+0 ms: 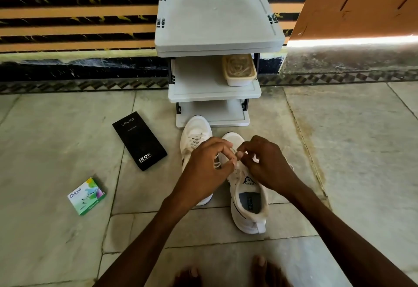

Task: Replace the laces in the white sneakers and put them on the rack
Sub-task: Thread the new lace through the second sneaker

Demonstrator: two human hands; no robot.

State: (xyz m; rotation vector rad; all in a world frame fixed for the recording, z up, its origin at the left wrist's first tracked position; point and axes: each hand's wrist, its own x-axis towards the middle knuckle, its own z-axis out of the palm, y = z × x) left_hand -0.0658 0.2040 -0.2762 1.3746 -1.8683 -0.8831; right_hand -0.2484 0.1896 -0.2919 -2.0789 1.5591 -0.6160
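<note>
Your left hand (207, 164) and right hand (268, 162) both pinch the white lace (217, 165) on the white sneaker (245, 219) at frame centre, just below the grey plastic rack (214, 94). To its left lie a black "vivo 120W" box (139, 140) and a green "Odonil" box (87, 196).

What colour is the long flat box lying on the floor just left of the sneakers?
The box is black with pale lettering; head view.
</note>
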